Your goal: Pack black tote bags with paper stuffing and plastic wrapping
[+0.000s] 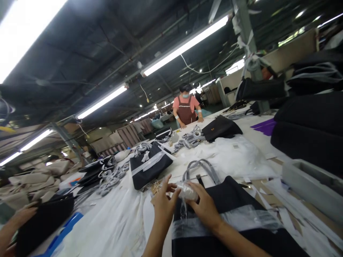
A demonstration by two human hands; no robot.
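A black bag lies beneath the person's fingers, smooth and dark, with a shiny clear plastic band across it. The right hand curls its fingers and thumb round a crumpled, see-through wad — roundish, glossy. The left hand has bent, parted fingers beside it; whether they touch it cannot be told. Wrapped, looped handles rise just beyond the fingertips.

A bag lies on a worktable, a bin to its right, apparently plastic wrapping behind, a co-worker beyond.
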